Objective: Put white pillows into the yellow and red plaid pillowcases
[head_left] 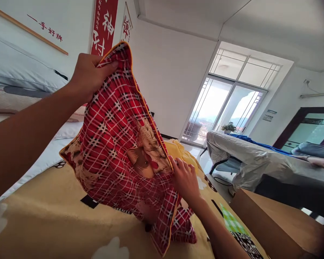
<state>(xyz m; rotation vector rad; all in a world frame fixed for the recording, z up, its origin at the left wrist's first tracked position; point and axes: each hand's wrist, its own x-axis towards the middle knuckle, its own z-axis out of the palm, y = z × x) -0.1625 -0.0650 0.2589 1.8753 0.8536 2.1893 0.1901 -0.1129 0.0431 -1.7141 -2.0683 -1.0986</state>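
Note:
A red plaid cushion (110, 133) with orange piping and a hen print is held up at a tilt in front of me. My left hand (88, 75) is closed on its upper corner, the thumb lying over the cloth. At the right edge, by the piping, my right hand (185, 180) grips the same cushion with the fingers curled over the border. The fabric sags and creases between the two hands. Its lower corners hang over a tan patterned bedspread (54, 205).
Grey-white bedding (18, 68) is stacked at the left. Yellow cloth (182, 153) lies behind the cushion. At right stand a cardboard box (275, 219) and a table under plastic sheeting (248, 154), with another person's arm (322, 162) at its far right.

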